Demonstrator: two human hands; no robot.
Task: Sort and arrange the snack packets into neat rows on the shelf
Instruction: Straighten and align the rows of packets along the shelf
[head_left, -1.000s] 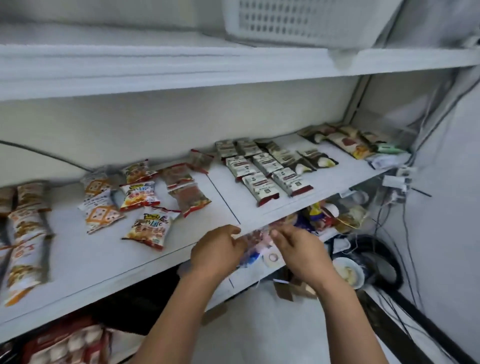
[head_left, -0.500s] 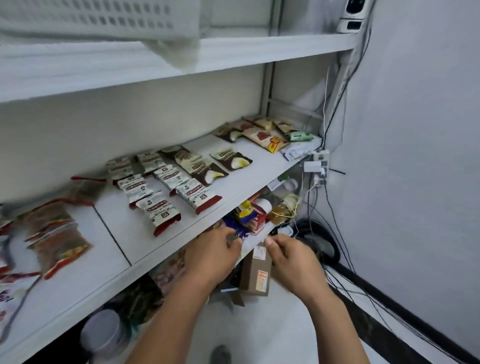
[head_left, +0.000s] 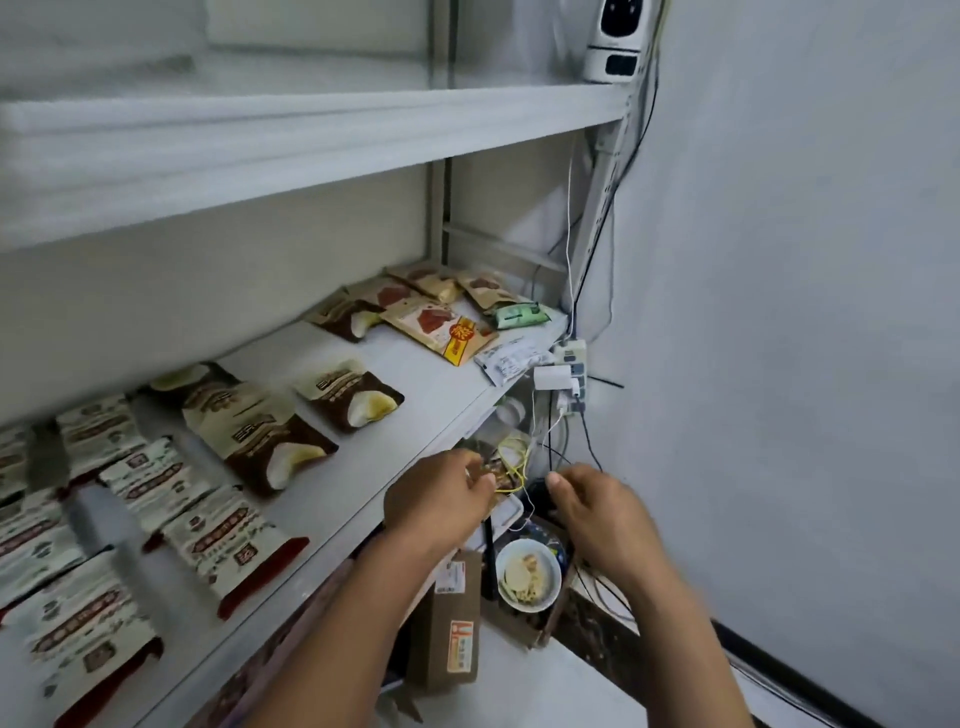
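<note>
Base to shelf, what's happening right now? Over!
Left hand and right hand low before the shelf, grip unclear. Snack packets lying in rows, untouched. Loose cables hang close by.

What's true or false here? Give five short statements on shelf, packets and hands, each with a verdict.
1. The small green packet lies near the right end of the white shelf board. True.
2. The left hand and right hand rest flat on that shelf. False: both are off it, in front of its edge, by the thin yellow wires.
3. The round white bowl sits among the packets. False: it is down below, beside the brown cardboard box.
4. The white power strip hangs at the shelf's right end. True.
5. The brown-and-cream packets stand upright. False: they lie flat.
</note>
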